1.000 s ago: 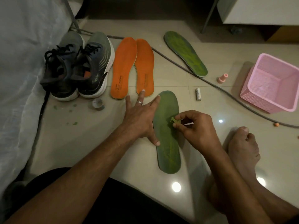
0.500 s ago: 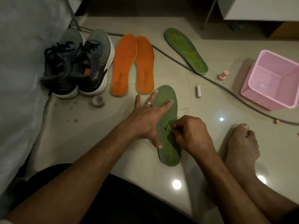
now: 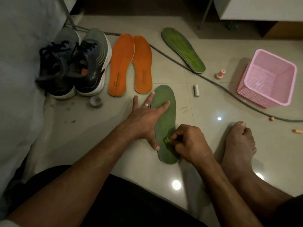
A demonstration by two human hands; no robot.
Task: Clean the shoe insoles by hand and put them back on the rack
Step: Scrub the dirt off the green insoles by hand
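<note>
Nearest, the right hand (image 3: pixel 190 143) is pinching a small crumpled green scrap (image 3: pixel 167 139) against the lower part of the green insole (image 3: pixel 165 115), which is lying flat on the tiled floor (image 3: pixel 82 145). Just beside it, the left hand (image 3: pixel 146 118) is pressing down with fingers straight and spread — forefinger and thumb on the insole, the other fingers on the tile. A bare foot (image 3: pixel 239 145) is resting to the right. Farther off, a pair of orange insoles (image 3: pixel 131 64) is lying side by side next to two dark sneakers (image 3: pixel 75 66), with a small battery (image 3: pixel 196 90) near the green insole's tip. Beyond, a second green insole (image 3: pixel 182 49) is lying past a grey cable (image 3: pixel 213 80) — and a pink mesh basket (image 3: pixel 268 81) is sitting tilted at the right.
</note>
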